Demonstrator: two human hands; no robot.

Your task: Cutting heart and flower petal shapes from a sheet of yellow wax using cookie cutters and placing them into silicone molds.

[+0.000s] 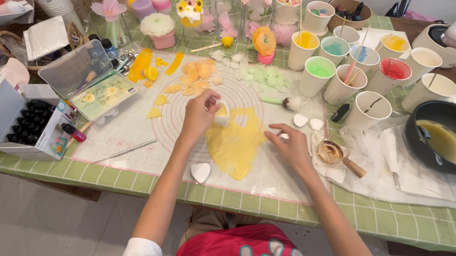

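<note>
The left hand [198,114] pinches a small white cutter [221,114] onto the yellow wax sheet [235,142]; the right hand [291,149], fingers spread, presses the sheet's edge.

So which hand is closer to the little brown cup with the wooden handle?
Right. The right hand lies just left of the brown cup, almost touching it. The left hand is farther away, up over the yellow sheet.

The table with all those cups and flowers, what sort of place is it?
Likely a craft table for wax flowers or candles. Cups of coloured liquid, a pan of yellow liquid, and finished flowers suggest so. The left hand presses a cutter into a yellow sheet.
</note>
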